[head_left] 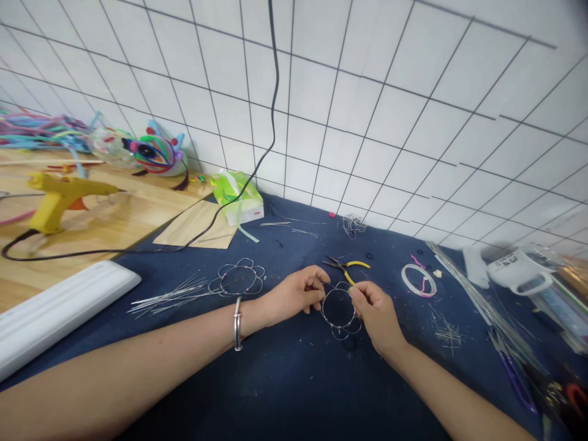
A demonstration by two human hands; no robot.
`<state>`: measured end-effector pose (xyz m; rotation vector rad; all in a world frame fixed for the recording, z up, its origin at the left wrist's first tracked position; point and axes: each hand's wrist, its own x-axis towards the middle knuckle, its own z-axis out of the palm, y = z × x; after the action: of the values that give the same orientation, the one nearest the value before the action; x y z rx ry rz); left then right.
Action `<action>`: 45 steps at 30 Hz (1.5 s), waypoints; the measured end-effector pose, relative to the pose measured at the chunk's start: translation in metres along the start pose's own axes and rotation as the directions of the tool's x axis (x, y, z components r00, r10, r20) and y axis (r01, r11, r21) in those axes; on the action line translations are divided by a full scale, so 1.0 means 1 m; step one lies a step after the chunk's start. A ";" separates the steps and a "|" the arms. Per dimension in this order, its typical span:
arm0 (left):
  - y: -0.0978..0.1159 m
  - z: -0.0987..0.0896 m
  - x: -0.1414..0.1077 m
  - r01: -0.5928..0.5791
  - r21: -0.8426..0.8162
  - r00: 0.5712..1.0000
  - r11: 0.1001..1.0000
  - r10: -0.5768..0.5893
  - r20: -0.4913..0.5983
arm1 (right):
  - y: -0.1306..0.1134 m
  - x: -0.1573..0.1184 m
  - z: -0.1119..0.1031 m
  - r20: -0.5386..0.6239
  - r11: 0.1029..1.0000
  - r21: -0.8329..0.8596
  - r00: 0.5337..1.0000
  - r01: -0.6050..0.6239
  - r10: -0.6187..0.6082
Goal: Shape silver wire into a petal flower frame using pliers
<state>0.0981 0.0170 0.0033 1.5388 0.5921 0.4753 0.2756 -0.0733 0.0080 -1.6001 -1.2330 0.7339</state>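
Between my two hands is a flower-shaped wire frame [340, 327], a ring with small pinkish beads and looped wire petals. My left hand [305, 291] pinches its left edge, and my right hand [374, 309] grips the upper right edge between thumb and fingers. Just behind the hands lie pliers [348, 267] with yellow handles, their jaws pointing left. Left of my left hand, a second wire flower [239, 278] of the same kind rests on the dark blue cloth, beside a bundle of straight wires [172, 295]. Parts of the held ring are hidden by my fingers.
A yellow glue gun [57, 199] stands on the wooden board at left, its black cord crossing the table. A white power strip [68, 309] lies in front. Rightward are a clear tape-like ring [418, 280], loose wire clippings [448, 335], purple-handled scissors [517, 380] and a white mug [519, 271].
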 end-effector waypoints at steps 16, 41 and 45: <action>0.004 0.003 -0.002 -0.015 0.025 0.999 1.000 0.016 -0.037 | -0.001 0.000 0.001 0.001 1.000 0.020 1.000 -0.012 0.012; 0.002 0.002 0.003 0.056 0.102 0.998 0.993 -0.055 -0.007 | -0.012 -0.003 0.004 0.146 0.987 -0.121 0.985 0.110 -0.092; 0.002 0.003 0.002 0.084 0.103 0.996 0.991 -0.083 -0.013 | -0.012 -0.003 0.004 0.135 0.980 -0.144 0.984 0.138 -0.119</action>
<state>0.1017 0.0165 0.0049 1.6037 0.6945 0.3932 0.2668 -0.0749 0.0177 -1.5989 -1.5015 0.6803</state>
